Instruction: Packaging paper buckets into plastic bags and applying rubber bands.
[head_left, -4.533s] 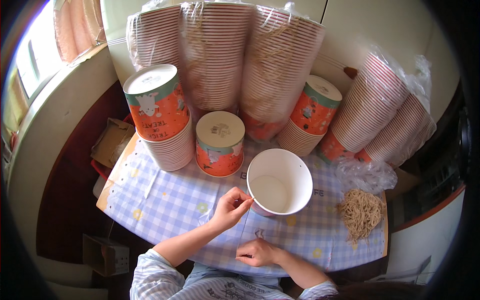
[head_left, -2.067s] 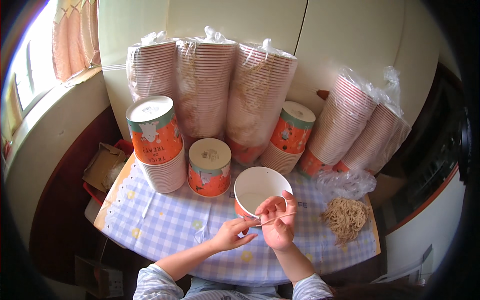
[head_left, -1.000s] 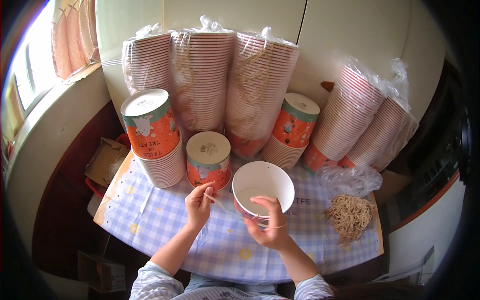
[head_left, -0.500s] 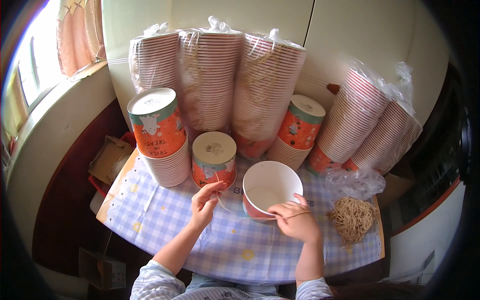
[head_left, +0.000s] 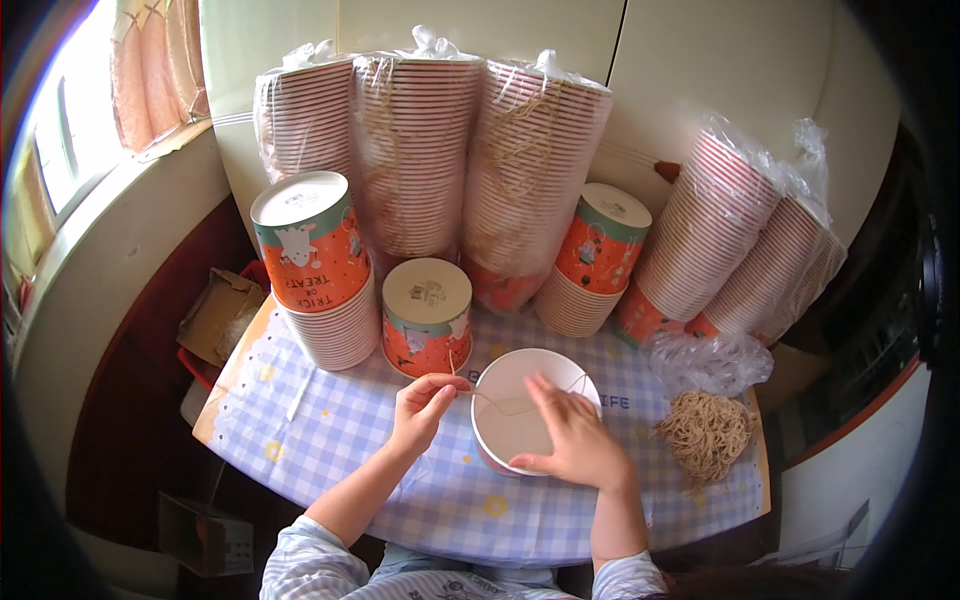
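A white-lined paper bucket stands upright at the middle front, mouth toward me. To its left, my left hand pinches a thin tan string, which runs loosely across the bucket's mouth to its far right side. Over the bucket's right part is my right hand, its fingers outstretched and thumb at the near rim; it hides part of the string and the opening. Just beyond my left hand sits an upside-down orange bucket with a green band.
Behind stand tall bagged bucket stacks, with more bagged stacks leaning at the right. Shorter stacks flank the middle. A heap of tan strings lies at the right beside a crumpled plastic bag, on a checked tablecloth.
The open bucket has shifted slightly toward me and tilted its mouth my way. My right hand has let go of the string and spread over the bucket. My left hand has moved slightly right.
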